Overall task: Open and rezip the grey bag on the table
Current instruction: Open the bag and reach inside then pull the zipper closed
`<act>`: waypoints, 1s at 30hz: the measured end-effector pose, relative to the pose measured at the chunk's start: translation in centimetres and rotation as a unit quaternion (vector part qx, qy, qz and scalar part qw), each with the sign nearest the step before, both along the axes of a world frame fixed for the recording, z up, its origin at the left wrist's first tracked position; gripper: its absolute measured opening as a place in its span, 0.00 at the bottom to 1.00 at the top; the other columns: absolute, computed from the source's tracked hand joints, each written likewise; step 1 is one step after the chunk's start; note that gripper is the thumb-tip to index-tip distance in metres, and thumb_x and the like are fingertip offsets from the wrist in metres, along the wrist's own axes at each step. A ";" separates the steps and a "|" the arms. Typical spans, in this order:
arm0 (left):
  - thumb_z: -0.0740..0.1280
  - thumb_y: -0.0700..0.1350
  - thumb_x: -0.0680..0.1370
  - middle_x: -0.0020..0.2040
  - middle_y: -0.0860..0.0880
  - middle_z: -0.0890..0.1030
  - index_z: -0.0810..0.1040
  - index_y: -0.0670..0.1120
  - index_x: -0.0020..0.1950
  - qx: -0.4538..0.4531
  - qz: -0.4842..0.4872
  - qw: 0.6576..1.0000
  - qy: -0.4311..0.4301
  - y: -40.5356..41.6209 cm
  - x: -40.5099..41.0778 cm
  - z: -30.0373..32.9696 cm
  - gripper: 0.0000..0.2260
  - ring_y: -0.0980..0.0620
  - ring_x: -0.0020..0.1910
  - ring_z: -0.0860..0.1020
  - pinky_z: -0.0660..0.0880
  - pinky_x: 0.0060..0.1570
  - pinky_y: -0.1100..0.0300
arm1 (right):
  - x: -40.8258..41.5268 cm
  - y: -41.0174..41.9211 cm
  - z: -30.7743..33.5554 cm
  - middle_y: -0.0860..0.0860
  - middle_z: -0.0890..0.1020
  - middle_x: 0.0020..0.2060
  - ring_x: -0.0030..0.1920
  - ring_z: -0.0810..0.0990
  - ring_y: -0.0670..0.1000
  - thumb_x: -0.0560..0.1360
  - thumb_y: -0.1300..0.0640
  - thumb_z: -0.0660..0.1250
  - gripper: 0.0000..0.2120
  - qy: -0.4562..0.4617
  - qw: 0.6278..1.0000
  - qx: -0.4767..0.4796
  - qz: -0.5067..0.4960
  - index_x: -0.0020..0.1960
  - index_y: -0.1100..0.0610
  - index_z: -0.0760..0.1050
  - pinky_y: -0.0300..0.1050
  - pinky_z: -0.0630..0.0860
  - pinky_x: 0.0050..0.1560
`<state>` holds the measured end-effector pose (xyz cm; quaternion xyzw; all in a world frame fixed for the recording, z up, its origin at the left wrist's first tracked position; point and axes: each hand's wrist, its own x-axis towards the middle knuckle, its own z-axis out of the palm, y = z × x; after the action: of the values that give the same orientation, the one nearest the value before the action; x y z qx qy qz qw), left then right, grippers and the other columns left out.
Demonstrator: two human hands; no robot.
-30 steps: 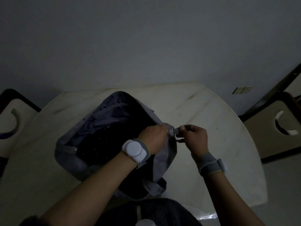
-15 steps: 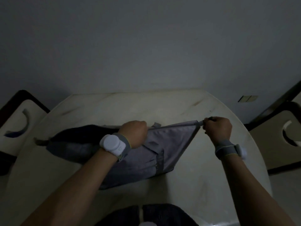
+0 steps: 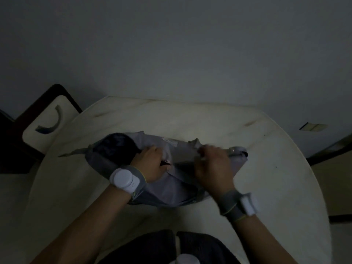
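Room: dim light, a plain pale wall behind a round cream worktop, with a chair showing at the left edge and another partly visible at the right.
Bag: the grey bag lay flattened on its side near the middle of the worktop, its top edge running left to right; a dark opening gaped at the left end, and a strap trailed off to the left.
Left hand: the left hand sat at the mouth of the opening, fingers curled and gripping the grey fabric there.
Right hand: the right hand was blurred, fingers curled over the top edge towards the right end; it appeared to pinch something at the zip line, but the pull itself could not be made out.
Wrists: each wrist carried a grey band with a white puck, the left one facing the camera.
Step in hand: judged to be the rezip, with part of the mouth not yet closed at the left.
Doing it well: the left hand should hold the fabric taut and in line with the zip, so that the two rows of teeth meet flat ahead of the slider.
Pull direction: the right hand should draw along the track, not upward, in one steady run.
Risk: loose lining near the dark opening could catch in the slider; a soft bag also tends to slide unless anchored.
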<state>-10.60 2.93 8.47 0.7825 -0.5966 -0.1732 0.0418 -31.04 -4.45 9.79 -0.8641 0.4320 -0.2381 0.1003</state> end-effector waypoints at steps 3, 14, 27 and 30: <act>0.69 0.55 0.71 0.55 0.42 0.74 0.71 0.44 0.56 -0.038 0.023 0.998 0.051 1.7 0.0 0.2 0.21 0.40 0.53 0.75 0.74 0.53 0.48 | 1.4 3.2 -3.1 0.52 0.82 0.47 0.45 0.80 0.55 0.73 0.39 0.62 0.18 0.082 0.980 0.162 0.082 0.53 0.52 0.74 0.49 0.77 0.41; 0.70 0.38 0.70 0.52 0.47 0.71 0.71 0.45 0.60 -0.142 0.028 0.979 0.142 6.3 -1.1 0.3 0.19 0.51 0.44 0.72 0.72 0.46 0.59 | 1.1 4.0 -6.6 0.53 0.82 0.44 0.45 0.78 0.56 0.74 0.54 0.62 0.08 0.020 0.977 0.198 0.079 0.49 0.53 0.78 0.46 0.71 0.43; 0.70 0.45 0.69 0.42 0.42 0.73 0.79 0.46 0.46 -0.314 0.093 0.939 -0.106 6.5 -0.8 3.0 0.07 0.41 0.45 0.71 0.70 0.40 0.52 | -0.4 5.3 4.6 0.60 0.74 0.19 0.18 0.67 0.56 0.82 0.44 0.55 0.33 -0.066 0.849 0.494 0.173 0.27 0.64 0.73 0.46 0.67 0.25; 0.67 0.47 0.66 0.31 0.45 0.73 0.76 0.44 0.30 -0.136 -0.060 0.988 0.051 6.7 -1.5 5.0 0.08 0.43 0.36 0.75 0.69 0.35 0.57 | -0.3 4.7 2.6 0.56 0.85 0.36 0.26 0.75 0.56 0.79 0.49 0.61 0.14 0.259 0.831 0.454 0.189 0.37 0.47 0.78 0.45 0.75 0.29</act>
<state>-12.09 9.62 13.50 0.7224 -0.6576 -0.1323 0.1680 -31.38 0.28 12.41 -0.8163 0.3294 0.2411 0.4087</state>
